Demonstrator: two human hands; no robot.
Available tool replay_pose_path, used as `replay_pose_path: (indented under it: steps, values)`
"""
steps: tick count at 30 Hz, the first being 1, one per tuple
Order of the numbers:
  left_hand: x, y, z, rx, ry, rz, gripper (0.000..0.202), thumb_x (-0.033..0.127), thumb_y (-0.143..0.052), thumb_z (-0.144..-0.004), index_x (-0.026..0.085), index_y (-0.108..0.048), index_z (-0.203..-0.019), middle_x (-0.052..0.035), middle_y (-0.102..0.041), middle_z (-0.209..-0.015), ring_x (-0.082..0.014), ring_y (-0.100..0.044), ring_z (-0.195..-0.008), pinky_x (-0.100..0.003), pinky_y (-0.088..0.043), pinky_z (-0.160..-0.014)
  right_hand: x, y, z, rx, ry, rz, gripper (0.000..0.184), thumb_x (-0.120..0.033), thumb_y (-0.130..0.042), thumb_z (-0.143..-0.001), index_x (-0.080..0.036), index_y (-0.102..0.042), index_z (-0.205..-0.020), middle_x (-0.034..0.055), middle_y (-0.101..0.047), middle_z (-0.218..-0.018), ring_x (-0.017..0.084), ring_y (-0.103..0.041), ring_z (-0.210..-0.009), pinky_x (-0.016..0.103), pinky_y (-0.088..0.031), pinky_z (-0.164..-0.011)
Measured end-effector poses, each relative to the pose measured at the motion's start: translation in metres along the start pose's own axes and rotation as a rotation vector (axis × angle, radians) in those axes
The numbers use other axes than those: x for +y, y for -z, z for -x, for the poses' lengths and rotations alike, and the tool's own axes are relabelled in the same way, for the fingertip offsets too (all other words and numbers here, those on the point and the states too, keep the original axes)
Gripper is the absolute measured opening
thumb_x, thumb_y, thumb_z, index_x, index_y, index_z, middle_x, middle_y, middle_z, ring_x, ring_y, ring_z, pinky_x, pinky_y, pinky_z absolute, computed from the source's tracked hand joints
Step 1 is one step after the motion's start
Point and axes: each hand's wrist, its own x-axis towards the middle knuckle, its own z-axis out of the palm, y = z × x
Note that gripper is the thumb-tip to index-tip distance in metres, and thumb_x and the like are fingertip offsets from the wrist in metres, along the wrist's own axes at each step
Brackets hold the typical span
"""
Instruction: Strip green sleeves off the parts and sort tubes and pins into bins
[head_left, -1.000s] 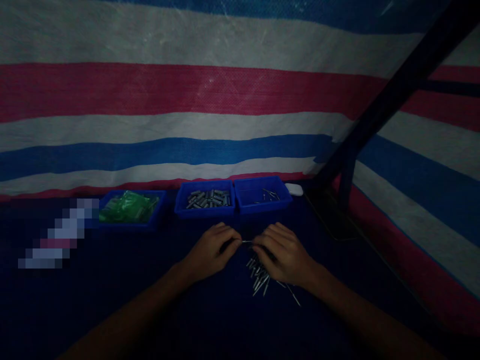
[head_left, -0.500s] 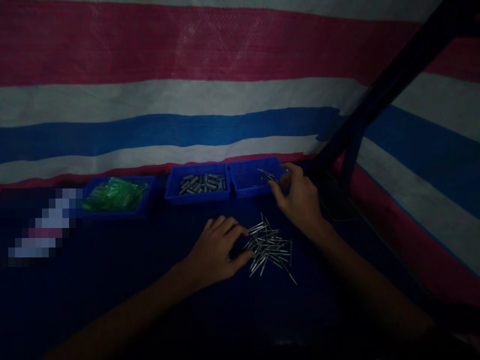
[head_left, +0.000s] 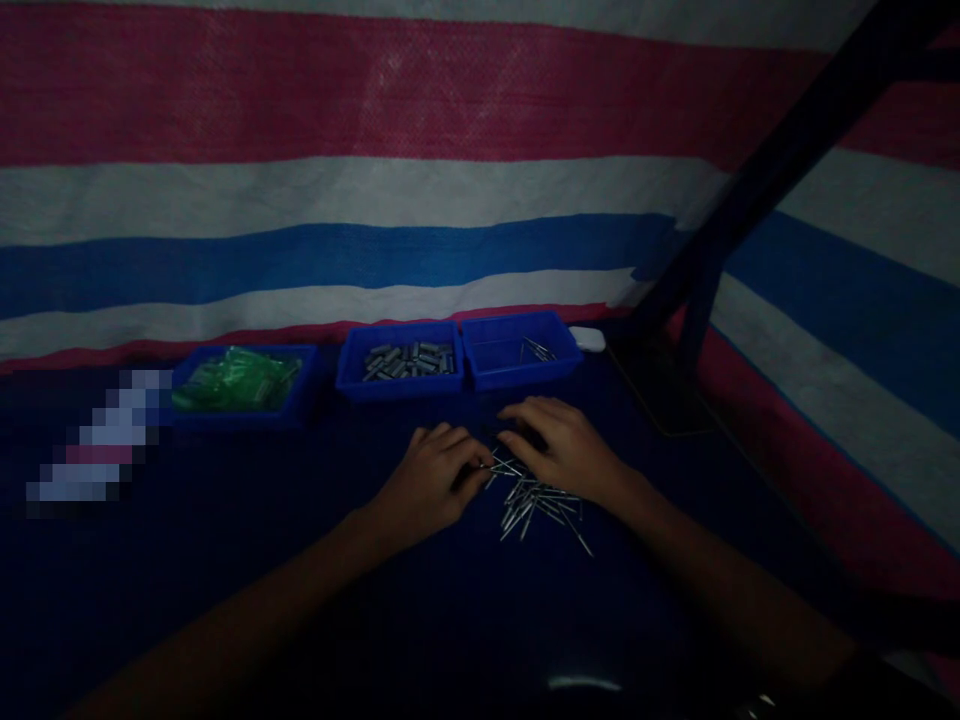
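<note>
A loose pile of thin metal rods [head_left: 532, 505] lies on the dark blue table, pointing in many directions. At the pile's left edge is my left hand [head_left: 431, 485], thumb and index finger pinched on the end of a thin metal rod. My right hand [head_left: 566, 450] hovers over the far side of the pile, its fingers curved and thumb apart, with nothing visible between them. Behind it, the right blue bin [head_left: 487, 372] contains several more thin rods [head_left: 538, 350].
The middle blue bin [head_left: 397, 388] holds short metal cylinders [head_left: 409, 360]. Further left, another blue bin [head_left: 240, 415] contains green plastic bags [head_left: 244, 375]. A white object [head_left: 589, 339] sits beside the right bin. Striped sheeting [head_left: 375, 255] and a dark slanted post [head_left: 739, 225] stand behind.
My right hand has come back from the right bin to the pile; rods now lie in that bin. My left hand's thumb and index finger have closed together.
</note>
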Motion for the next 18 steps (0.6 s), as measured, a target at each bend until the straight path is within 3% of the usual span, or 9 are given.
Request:
replay_pose_path:
  steps: [6, 13, 18]
  values:
    - [-0.002, 0.002, 0.0, -0.006, 0.002, 0.036, 0.009, 0.022, -0.049, -0.083, 0.019, -0.056, -0.078, 0.0009, -0.059, -0.079, -0.0166, -0.049, -0.08, -0.033, -0.029, -0.071, 0.0, 0.001, 0.0, 0.006, 0.046, -0.035, 0.019, -0.027, -0.049, -0.085, -0.013, -0.06, -0.091, 0.004, -0.061, -0.073, 0.014, -0.054, -0.067, 0.031, -0.042, -0.07]
    - [-0.006, 0.007, -0.005, 0.082, 0.189, 0.42, 0.022, 0.029, -0.041, -0.086, 0.017, -0.052, -0.071, 0.0038, -0.05, -0.062, -0.0106, -0.046, -0.059, -0.024, -0.034, -0.058, -0.009, 0.002, 0.003, 0.047, 0.159, -0.081, 0.017, -0.028, -0.054, -0.082, -0.014, -0.059, -0.09, 0.0036, -0.06, -0.073, 0.015, -0.054, -0.069, 0.03, -0.04, -0.065]
    - [-0.006, 0.006, -0.005, 0.082, 0.191, 0.453, 0.026, 0.031, -0.039, -0.087, 0.017, -0.053, -0.072, 0.0031, -0.051, -0.062, -0.0109, -0.048, -0.059, -0.023, -0.037, -0.057, -0.01, 0.0, 0.003, 0.081, 0.167, 0.024, 0.015, -0.021, -0.047, -0.087, -0.016, -0.06, -0.084, 0.0032, -0.062, -0.072, 0.014, -0.054, -0.066, 0.029, -0.039, -0.064]
